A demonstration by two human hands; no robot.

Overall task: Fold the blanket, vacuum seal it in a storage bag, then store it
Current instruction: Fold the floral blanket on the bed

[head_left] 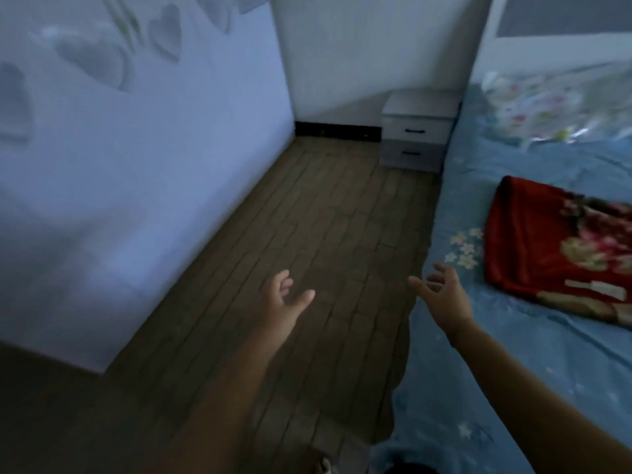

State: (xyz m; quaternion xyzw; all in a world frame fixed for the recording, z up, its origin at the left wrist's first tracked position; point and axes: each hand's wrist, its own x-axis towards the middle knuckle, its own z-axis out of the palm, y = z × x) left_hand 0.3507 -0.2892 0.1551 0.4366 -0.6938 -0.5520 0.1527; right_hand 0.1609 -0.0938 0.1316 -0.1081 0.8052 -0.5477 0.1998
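Head view, hands (369, 295) empty over floor (307, 234), blanket (554, 248) near bed edge (431, 234)

A folded red blanket (561, 248) is seen on the blue bed (478, 388) at right, while the left hand (285, 302) and right hand (444, 299) are held empty, fingers spread, at lower centre.

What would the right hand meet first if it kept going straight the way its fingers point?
Probably nothing soon: the right hand, open over the bed's edge, points up along that edge toward the nightstand. The red blanket lies off to its right. Depth is unclear.
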